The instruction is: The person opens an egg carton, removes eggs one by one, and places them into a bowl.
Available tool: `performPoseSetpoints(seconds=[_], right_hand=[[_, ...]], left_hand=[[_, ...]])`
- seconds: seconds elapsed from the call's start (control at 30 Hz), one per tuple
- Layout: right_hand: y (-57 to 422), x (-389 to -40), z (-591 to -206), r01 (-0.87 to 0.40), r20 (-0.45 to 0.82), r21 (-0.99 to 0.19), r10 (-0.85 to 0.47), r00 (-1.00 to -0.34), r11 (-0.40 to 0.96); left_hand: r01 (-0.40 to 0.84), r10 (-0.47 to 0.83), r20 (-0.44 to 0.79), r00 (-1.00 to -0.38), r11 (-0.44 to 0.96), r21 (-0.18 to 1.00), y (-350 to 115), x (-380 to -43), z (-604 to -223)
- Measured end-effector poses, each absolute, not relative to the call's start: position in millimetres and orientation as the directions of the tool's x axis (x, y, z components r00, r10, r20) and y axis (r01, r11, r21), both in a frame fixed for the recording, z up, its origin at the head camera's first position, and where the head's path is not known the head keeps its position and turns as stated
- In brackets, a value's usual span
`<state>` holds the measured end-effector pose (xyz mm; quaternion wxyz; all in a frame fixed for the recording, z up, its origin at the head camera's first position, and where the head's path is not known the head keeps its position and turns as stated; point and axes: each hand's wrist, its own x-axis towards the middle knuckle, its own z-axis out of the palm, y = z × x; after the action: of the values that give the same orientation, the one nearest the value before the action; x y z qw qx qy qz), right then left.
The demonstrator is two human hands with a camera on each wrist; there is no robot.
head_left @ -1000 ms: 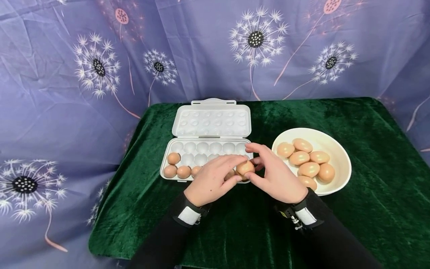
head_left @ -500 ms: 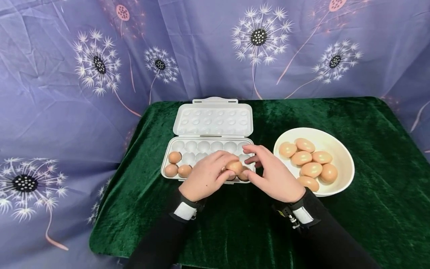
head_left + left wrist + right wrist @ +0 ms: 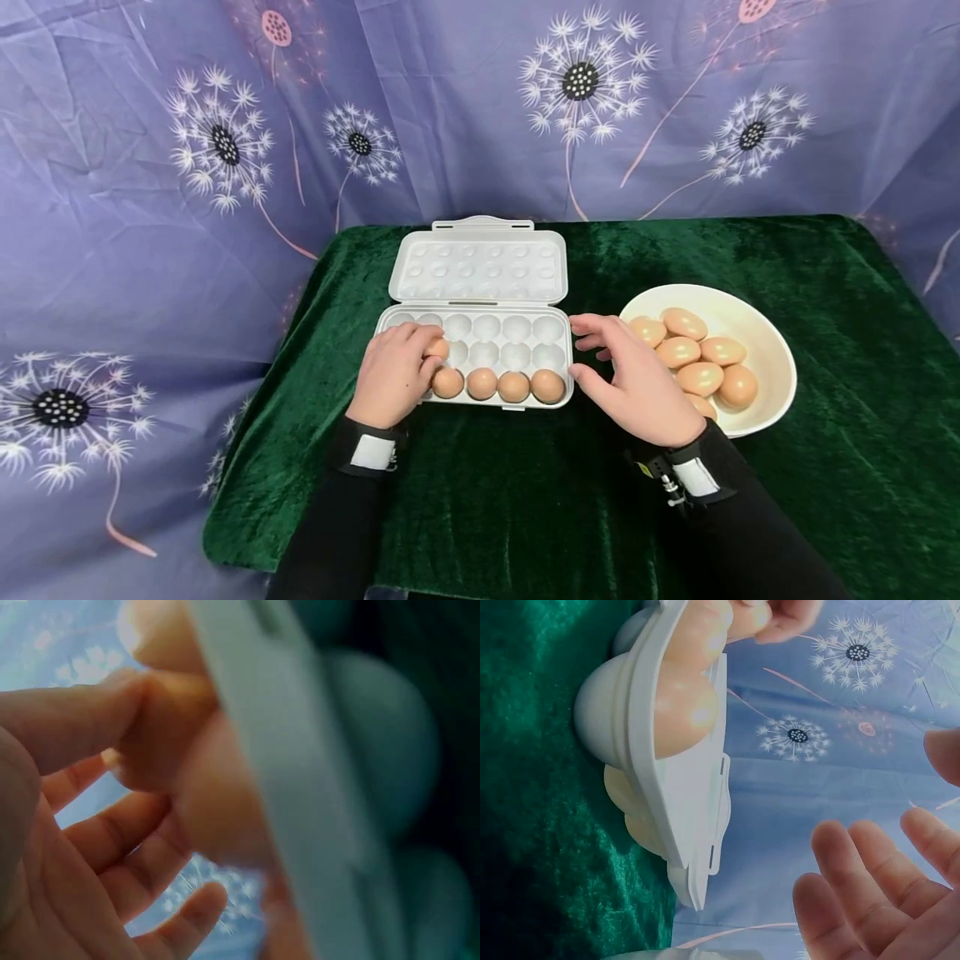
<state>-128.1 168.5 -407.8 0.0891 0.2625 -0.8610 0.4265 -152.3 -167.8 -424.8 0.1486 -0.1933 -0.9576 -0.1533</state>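
My left hand (image 3: 393,377) pinches a brown egg (image 3: 437,349) between thumb and fingers over the left part of the white egg carton (image 3: 566,364). In the left wrist view the pinched egg (image 3: 154,742) shows between the thumb and fingers, above the carton's rim. Along the carton's front row sit several brown eggs (image 3: 482,384), the leftmost ones hidden by my left hand. At the carton's right edge hovers my right hand (image 3: 637,385), fingers loosely bent, holding nothing. The right wrist view shows its relaxed fingers (image 3: 847,877) apart from the carton.
A cream oval bowl (image 3: 772,358) with several brown eggs (image 3: 701,378) stands right of the carton, partly behind my right hand. The carton's lid (image 3: 480,267) lies folded back. Green velvet cloth (image 3: 495,500) covers the table, and a purple dandelion-print curtain (image 3: 465,108) hangs behind.
An egg that was between both hands at the carton's right end is now in my left hand, moved leftward to the second row. My right hand has let go and drawn slightly right.
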Motion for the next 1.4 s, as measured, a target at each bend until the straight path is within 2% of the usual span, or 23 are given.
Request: performPoseSetpoints(seconds=[0.4,0.83,0.93,1.2,1.4], right_hand=[[175,-126,-410,-0.527,0.38,-0.682,-0.369,-0.848,0.508],[182,-125,-413,-0.518,0.368,-0.665,-0.369,-0.854,0.538],[185,-123,-413,-0.512,0.365,-0.652,-0.36,-0.858,0.559],[196,-121,-413,-0.498,0.383,-0.603,-0.322,-0.866,0.623],[215,-120,-409,-0.413,0.346,-0.564,-0.25,-0.904,0.715]], left_hand=[[0.343,0.279,0.287,-0.916,0.917,0.202,-178,-157,-432],[0.295,0.242,0.21,-0.947,0.916,0.272,-177,-156,-433],[0.324,0.268,0.214,-0.94,0.897,0.3,-173,-155,-431],[0.476,0.402,0.277,-0.873,0.826,0.301,-148,-147,-421],[0.559,0.48,0.304,-0.823,0.779,0.285,-123,-140,-417]])
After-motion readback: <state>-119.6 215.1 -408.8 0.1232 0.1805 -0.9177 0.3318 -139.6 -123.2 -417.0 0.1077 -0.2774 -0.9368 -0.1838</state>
